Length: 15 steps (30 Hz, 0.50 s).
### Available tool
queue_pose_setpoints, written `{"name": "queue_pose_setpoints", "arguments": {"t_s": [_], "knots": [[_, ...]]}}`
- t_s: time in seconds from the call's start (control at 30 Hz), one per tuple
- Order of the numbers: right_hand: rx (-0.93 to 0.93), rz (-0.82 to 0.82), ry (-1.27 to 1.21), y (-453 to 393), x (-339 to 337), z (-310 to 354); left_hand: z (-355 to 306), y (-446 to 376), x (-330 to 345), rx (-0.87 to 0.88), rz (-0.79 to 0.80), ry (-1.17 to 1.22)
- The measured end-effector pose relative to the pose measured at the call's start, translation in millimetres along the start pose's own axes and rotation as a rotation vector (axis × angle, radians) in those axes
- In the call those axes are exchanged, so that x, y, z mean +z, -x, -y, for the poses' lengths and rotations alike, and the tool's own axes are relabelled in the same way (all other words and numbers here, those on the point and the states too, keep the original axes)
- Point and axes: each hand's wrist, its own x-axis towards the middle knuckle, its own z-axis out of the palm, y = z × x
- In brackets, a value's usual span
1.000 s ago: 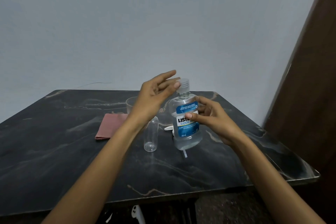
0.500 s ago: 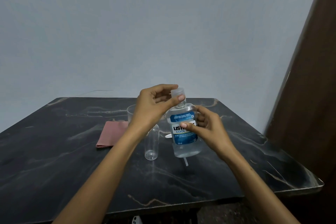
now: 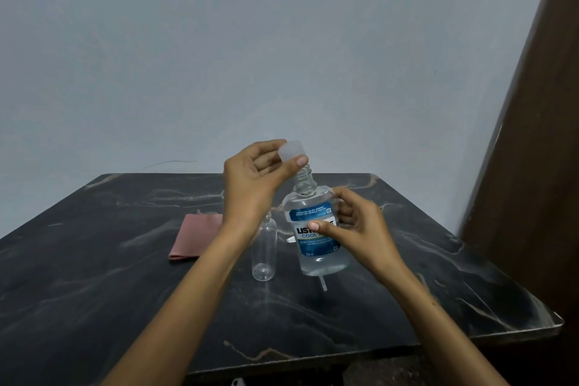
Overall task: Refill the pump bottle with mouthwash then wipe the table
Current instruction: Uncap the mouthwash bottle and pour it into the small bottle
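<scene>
Your right hand point(image 3: 354, 229) is wrapped around the mouthwash bottle point(image 3: 316, 229), thumb across the blue label and fingers behind, holding it off the table point(image 3: 125, 307) above the middle. The bottle's long axis runs nearly upright, tilted a little so its open neck points up and slightly left, away from you. It holds clear liquid up to about the shoulder; the neck is bare. Your left hand point(image 3: 257, 178) pinches the cap point(image 3: 292, 150) between thumb and fingertips, just above and left of the neck and apart from it, with the fingers curled closed on it. The empty pump bottle point(image 3: 264, 251) stands upright on the table just left of the mouthwash bottle, its mouth open and pointing up, with nothing visible inside. A thin white tube point(image 3: 322, 283) lies on the table under the mouthwash bottle, mostly hidden. A folded pink cloth point(image 3: 194, 236) lies flat farther left. Behind your left wrist the rim of 1 clear cup point(image 3: 223, 194) barely shows; its contents cannot be told.
</scene>
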Motion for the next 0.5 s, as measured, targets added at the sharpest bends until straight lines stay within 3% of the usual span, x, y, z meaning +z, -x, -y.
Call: {"name": "queue_pose_setpoints", "arguments": {"t_s": [0.23,0.5], "knots": [[0.012,-0.012,-0.044,2.7,-3.1,-2.1,3.9,14.0,-40.1,0.041,-0.029,-0.092],[0.028,0.009,-0.067,3.5,2.3,-7.0,26.6,43.4,-101.3,-0.116,0.084,-0.678]]}}
